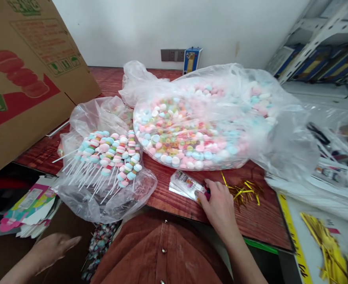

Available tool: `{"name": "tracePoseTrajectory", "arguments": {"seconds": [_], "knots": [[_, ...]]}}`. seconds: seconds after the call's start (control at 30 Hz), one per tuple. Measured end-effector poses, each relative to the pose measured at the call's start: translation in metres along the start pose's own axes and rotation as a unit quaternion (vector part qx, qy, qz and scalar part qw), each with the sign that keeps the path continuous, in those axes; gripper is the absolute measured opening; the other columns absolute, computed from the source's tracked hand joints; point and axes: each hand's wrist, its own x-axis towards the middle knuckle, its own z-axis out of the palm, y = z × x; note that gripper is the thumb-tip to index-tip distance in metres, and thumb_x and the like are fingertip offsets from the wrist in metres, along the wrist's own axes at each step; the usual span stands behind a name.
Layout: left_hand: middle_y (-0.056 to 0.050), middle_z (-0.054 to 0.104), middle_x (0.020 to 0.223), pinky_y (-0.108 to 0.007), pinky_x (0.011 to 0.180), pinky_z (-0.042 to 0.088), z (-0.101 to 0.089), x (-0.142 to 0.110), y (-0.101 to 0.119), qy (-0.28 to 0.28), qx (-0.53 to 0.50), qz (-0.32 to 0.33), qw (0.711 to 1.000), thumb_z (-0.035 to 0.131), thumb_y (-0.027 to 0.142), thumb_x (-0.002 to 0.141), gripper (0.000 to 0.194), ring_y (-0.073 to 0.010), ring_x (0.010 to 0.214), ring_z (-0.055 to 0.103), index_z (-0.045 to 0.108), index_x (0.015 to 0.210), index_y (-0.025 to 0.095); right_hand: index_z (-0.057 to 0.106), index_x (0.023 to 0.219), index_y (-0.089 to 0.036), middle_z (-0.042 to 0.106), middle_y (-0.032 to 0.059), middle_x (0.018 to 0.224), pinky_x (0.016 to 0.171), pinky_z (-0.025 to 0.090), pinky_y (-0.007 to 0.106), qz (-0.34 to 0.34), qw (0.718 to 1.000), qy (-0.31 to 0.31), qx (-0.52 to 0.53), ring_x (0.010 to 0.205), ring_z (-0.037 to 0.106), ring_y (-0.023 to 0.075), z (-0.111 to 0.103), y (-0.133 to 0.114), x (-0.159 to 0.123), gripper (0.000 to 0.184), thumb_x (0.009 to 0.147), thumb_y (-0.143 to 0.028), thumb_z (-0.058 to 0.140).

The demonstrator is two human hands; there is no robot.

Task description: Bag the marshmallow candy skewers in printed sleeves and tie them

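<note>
My right hand (219, 201) reaches onto the red wood-grain table, thumb and fingers closed at the near end of a small stack of clear printed plastic bags (186, 184). Gold twist ties (246, 192) lie just beyond it. Low at the left, my left hand (51, 252) hangs over a cardboard box (69, 225), one digit stretched out and nothing visible in it. Above that hand, many marshmallow candy skewers (105, 152) on white sticks lie on a plastic sheet (103, 209). Wrapped pieces (101, 240) fill part of the box.
Large plastic-covered heaps of marshmallows and gummy rings (188, 138) occupy the back. A tall carton (29, 79) stands at left, printed cards (29, 205) below it. White sticks (310, 193), more gold ties (328, 248) and a metal shelf (324, 31) are at right.
</note>
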Motion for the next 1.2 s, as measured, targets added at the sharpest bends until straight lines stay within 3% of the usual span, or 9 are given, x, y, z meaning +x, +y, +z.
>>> {"name": "tracePoseTrajectory", "arguments": {"seconds": [0.07,0.27,0.37,0.47,0.6,0.73,0.9,1.0,1.2], "knots": [[0.003,0.056,0.046,-0.024,0.046,0.034,0.013,0.004,0.04,-0.045,0.058,-0.048,0.996,0.053,0.057,0.085,0.05,-0.018,0.045,0.054,0.057,0.048,0.023,0.066,0.107,-0.016,0.067,0.0114,0.095,0.077,0.038,0.039,0.018,1.0,0.004,-0.003,0.093,0.056,0.0308,0.005,-0.002,-0.001,0.025,0.084,-0.026,0.063],[-0.001,0.075,0.093,-0.027,0.08,0.044,0.056,0.004,0.216,-0.146,0.038,0.254,0.955,0.058,0.039,0.089,0.023,-0.0198,0.086,0.066,0.076,0.093,0.026,0.063,0.082,-0.021,0.064,0.0054,0.087,0.077,0.036,0.036,0.02,0.998,0.03,0.049,0.086,0.056,0.0243,0.008,-0.004,0.0,0.01,0.086,-0.024,0.055],[-0.003,0.075,0.092,-0.027,0.076,0.046,0.094,0.022,0.259,-0.203,-0.078,0.268,0.939,0.061,0.031,0.086,0.021,-0.0194,0.082,0.066,0.076,0.097,0.022,0.065,0.083,-0.021,0.068,0.0063,0.093,0.082,0.04,0.037,-0.001,0.995,0.043,0.089,0.092,0.059,0.0238,0.004,-0.003,0.0,0.013,0.088,-0.023,0.053],[-0.004,0.074,0.085,-0.03,0.077,0.049,0.134,0.042,0.271,-0.292,-0.252,0.185,0.904,0.069,0.03,0.08,0.02,-0.0201,0.08,0.067,0.077,0.096,0.021,0.07,0.09,-0.021,0.073,0.0066,0.099,0.088,0.043,0.039,-0.023,0.991,0.05,0.121,0.097,0.063,0.024,-0.005,-0.003,-0.002,0.019,0.091,-0.023,0.051],[-0.006,0.073,0.107,-0.031,0.092,0.049,0.166,0.055,0.277,-0.391,-0.5,0.107,0.765,0.073,0.032,0.083,0.031,-0.0216,0.103,0.067,0.074,0.113,0.025,0.073,0.097,-0.022,0.077,0.0055,0.096,0.087,0.048,0.039,-0.022,0.983,0.04,0.181,0.091,0.068,0.0232,-0.028,-0.003,-0.005,0.022,0.093,-0.026,0.052],[-0.008,0.07,0.115,-0.032,0.093,0.051,0.167,0.061,0.289,-0.312,-0.649,0.12,0.683,0.079,0.03,0.079,0.03,-0.0197,0.106,0.065,0.074,0.107,0.022,0.074,0.097,-0.022,0.077,0.006,0.098,0.081,0.054,0.036,0.003,0.946,-0.024,0.325,0.091,0.07,0.0227,-0.052,-0.008,-0.005,0.019,0.092,-0.03,0.057],[-0.005,0.074,0.095,-0.031,0.087,0.054,0.153,0.067,0.305,-0.181,-0.696,0.123,0.684,0.08,0.027,0.078,0.02,-0.0159,0.092,0.067,0.076,0.094,0.016,0.067,0.114,-0.021,0.073,0.006,0.099,0.074,0.056,0.031,0.09,0.877,0.004,0.471,0.086,0.068,0.0197,-0.048,-0.02,-0.004,0.037,0.082,-0.038,0.074],[-0.006,0.075,0.096,-0.032,0.088,0.054,0.149,0.067,0.308,-0.16,-0.691,0.129,0.693,0.082,0.029,0.076,0.024,-0.0172,0.094,0.068,0.076,0.096,0.016,0.068,0.101,-0.02,0.072,0.0042,0.092,0.072,0.054,0.029,0.108,0.849,0.017,0.517,0.082,0.066,0.0179,-0.035,-0.028,-0.007,0.025,0.084,-0.039,0.071],[0.0,0.069,0.07,-0.023,0.066,0.049,0.156,0.073,0.298,-0.065,-0.627,0.139,0.764,0.089,0.027,0.064,0.025,-0.0105,0.064,0.059,0.071,0.073,0.013,0.062,0.072,-0.019,0.06,-0.0011,0.065,0.056,0.041,0.025,0.1,0.915,0.021,0.389,0.061,0.052,0.0147,-0.034,-0.036,-0.014,0.03,0.089,-0.044,0.063]]}}
